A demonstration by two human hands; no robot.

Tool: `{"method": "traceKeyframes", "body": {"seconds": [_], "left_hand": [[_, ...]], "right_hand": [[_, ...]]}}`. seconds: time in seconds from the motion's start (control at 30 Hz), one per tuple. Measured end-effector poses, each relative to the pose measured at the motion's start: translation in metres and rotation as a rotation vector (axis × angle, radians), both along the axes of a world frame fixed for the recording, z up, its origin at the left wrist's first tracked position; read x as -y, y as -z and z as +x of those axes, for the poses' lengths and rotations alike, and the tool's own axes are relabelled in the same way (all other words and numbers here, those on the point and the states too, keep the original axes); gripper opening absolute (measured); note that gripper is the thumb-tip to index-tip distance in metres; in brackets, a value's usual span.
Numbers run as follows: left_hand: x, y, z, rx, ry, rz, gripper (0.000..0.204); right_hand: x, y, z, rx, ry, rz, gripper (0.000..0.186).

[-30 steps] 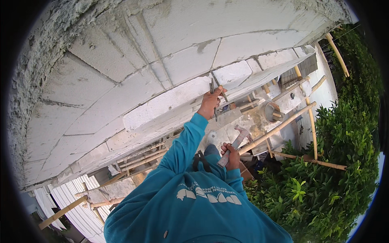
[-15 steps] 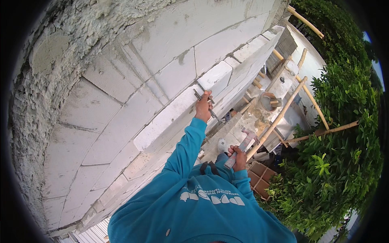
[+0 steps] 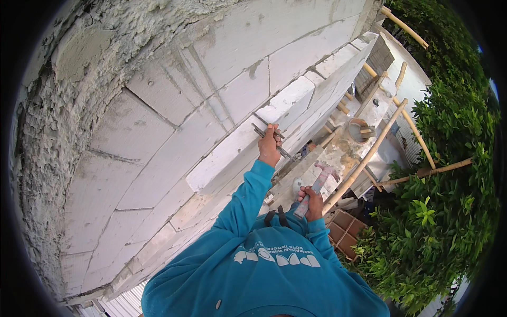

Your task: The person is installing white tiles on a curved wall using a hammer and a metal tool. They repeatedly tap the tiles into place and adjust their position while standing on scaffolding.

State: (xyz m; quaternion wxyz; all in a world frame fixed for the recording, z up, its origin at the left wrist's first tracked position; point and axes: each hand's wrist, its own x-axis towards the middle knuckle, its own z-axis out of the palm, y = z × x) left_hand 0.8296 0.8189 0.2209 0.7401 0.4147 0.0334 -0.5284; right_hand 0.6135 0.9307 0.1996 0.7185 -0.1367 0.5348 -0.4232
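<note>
My left hand [image 3: 270,146] is closed around several thin dark metal rods [image 3: 260,130], whose ends stick out on both sides of the fingers. It is over the edge of a long white block [image 3: 224,157], close to the narrow joint with a second white block [image 3: 285,99]. Whether the rods touch the blocks, I cannot tell. Lower and to the right, my right hand [image 3: 312,204] grips the handle of a claw hammer [image 3: 320,182] near its lower end. The hammer's worn, reddish head [image 3: 327,170] points up and away from me.
A pale block wall [image 3: 153,169] fills the left, with rough mortar [image 3: 50,132] beyond. At right, a bamboo pole [image 3: 367,158] slants across the scaffold beside a round bucket [image 3: 359,131] holding a tool. Further right are leafy branches [image 3: 443,211]; a brown crate [image 3: 344,232] lies below.
The view has shifted slightly, so the wall appears further right. Both hands keep their holds, and the hammer head sits slightly higher in the picture.
</note>
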Motion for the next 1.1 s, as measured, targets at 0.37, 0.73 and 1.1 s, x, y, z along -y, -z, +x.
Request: {"method": "traceKeyframes", "body": {"seconds": [0.37, 0.73, 1.1], "left_hand": [[-0.003, -0.001, 0.015, 0.023, 0.155, 0.069, 0.031], [-0.009, -0.001, 0.025, 0.050, 0.240, 0.028, 0.031], [-0.005, -0.001, 0.034, 0.096, 0.278, 0.065, 0.033]], "right_hand": [[0.000, -0.031, 0.022, -0.012, -0.061, -0.173, 0.017], [0.004, -0.063, 0.043, 0.026, 0.165, -0.433, 0.023], [-0.034, -0.016, 0.115, 0.065, -0.059, -0.397, 0.015]]}}
